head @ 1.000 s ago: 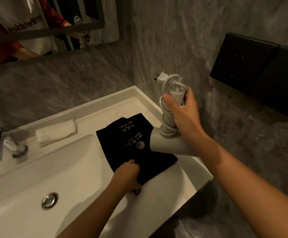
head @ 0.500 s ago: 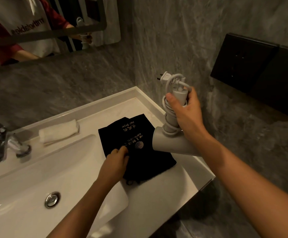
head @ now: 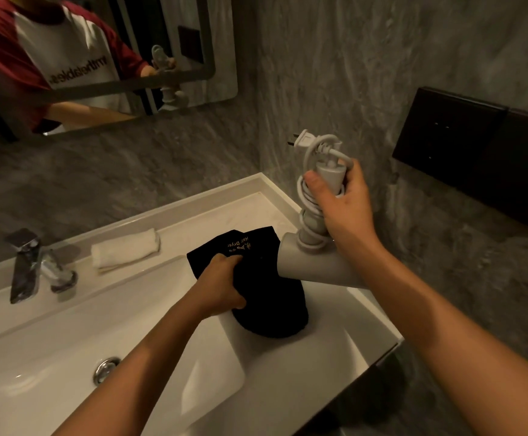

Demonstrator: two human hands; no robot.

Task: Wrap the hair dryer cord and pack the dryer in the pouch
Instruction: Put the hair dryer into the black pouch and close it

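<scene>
A white hair dryer (head: 314, 268) is held upside down above the counter's right end, handle up, barrel pointing left. Its white cord (head: 306, 196) is coiled round the handle, and the plug (head: 305, 140) sticks out at the top. My right hand (head: 341, 201) grips the handle over the coils. A black pouch (head: 269, 297) with gold lettering lies bunched on the white counter just left of the barrel. My left hand (head: 221, 286) clutches the pouch's left side, the fabric gathered in its fingers.
A white basin (head: 67, 357) with a metal drain (head: 107, 369) fills the left. A chrome tap (head: 33, 265) and a rolled white towel (head: 125, 250) sit at the back. Grey stone wall, mirror (head: 105, 51) and a black wall panel (head: 476, 152) surround the counter, whose edge (head: 382, 350) drops off on the right.
My left hand has slid up the pouch from its near edge and gathered the fabric, so the flat pouch is now bunched and lifted. The dryer has stayed almost still.
</scene>
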